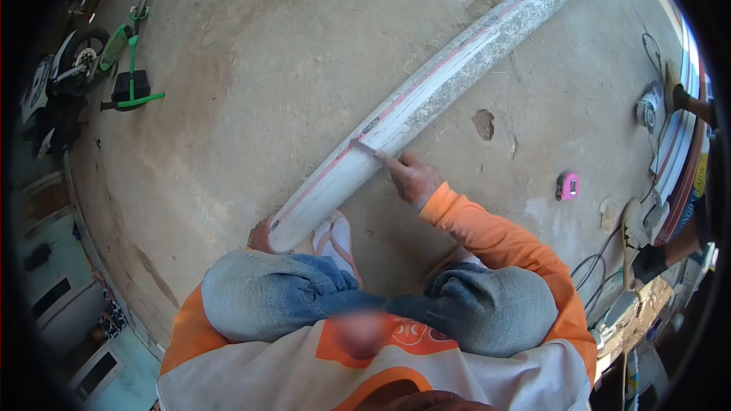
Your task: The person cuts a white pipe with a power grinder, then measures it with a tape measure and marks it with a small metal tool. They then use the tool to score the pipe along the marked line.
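Observation:
A long, tapering white-and-grey pole lies diagonally over the floor, its near end between my feet. Reddish-pink marks run along its upper face, and the grey side looks rough and mottled. My right hand, in an orange sleeve, is closed around a thin flat scraper-like blade, whose tip touches the pole by the pink line. What seems to be my left hand is against the pole's near end. Its fingers are hidden, and my left knee covers the forearm.
Right of the pole, a pink tape measure lies on the concrete floor. A corded power tool, cables and another person's leg are at the far right. A green scooter and a motorcycle stand at left. The floor has a hole.

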Demonstrator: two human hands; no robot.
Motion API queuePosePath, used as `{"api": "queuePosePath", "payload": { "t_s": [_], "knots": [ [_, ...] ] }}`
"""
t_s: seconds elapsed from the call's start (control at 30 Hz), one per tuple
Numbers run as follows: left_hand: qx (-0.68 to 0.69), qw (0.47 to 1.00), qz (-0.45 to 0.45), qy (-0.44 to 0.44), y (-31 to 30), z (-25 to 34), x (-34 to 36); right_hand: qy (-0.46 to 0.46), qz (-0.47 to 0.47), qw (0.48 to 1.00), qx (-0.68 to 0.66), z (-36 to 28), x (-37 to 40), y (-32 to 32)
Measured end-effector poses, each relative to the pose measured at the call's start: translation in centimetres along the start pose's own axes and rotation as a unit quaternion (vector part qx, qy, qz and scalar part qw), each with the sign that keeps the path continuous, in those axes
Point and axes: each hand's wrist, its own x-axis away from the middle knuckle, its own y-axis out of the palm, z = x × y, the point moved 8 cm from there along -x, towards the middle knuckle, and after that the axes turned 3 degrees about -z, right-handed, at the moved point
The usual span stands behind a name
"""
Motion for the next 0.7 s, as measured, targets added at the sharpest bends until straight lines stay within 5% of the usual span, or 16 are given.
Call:
{"api": "queuePosePath", "payload": {
  "t_s": [0.1, 0.17, 0.2, 0.33, 0.43, 0.53, 0.63, 0.7],
  "knots": [
    [0.007, 1.0, -0.003, -0.002, 0.1, 0.0, 0.4, 0.014, -0.001, 1.0, 0.003, 0.4, 1.0, 0.1],
    [0.011, 1.0, -0.004, -0.002, 0.0, -0.2, 0.5, 0.112, 0.243, 0.964, -0.007, 7.5, -1.4, -9.7],
    [0.016, 1.0, -0.001, 0.002, 0.0, -0.4, 0.5, 0.074, 0.35, 0.934, 0.006, 10.1, -2.1, -14.6],
    [0.032, 0.999, -0.002, 0.012, 0.1, -0.8, 0.1, 0.126, 0.296, 0.946, 0.047, 11.2, -2.0, -14.9],
    [0.051, 0.998, -0.008, 0.02, 0.6, -1.4, -0.1, 0.046, 0.081, 0.994, -0.05, 2.6, 0.7, -2.3],
    [0.059, 0.998, -0.02, 0.03, 0.7, -1.9, -0.2, 0.043, 0.071, 0.995, -0.047, 4.1, 1.4, -1.6],
    [0.048, 0.998, -0.016, 0.025, 0.4, -1.7, -0.2, 0.137, 0.338, 0.931, -0.004, 12.7, -1.1, -15.1],
    [0.023, 1.0, -0.004, 0.01, 0.2, -1.1, 0.1, 0.122, 0.374, 0.919, 0.038, 15.0, -1.2, -17.9]
  ]
}}
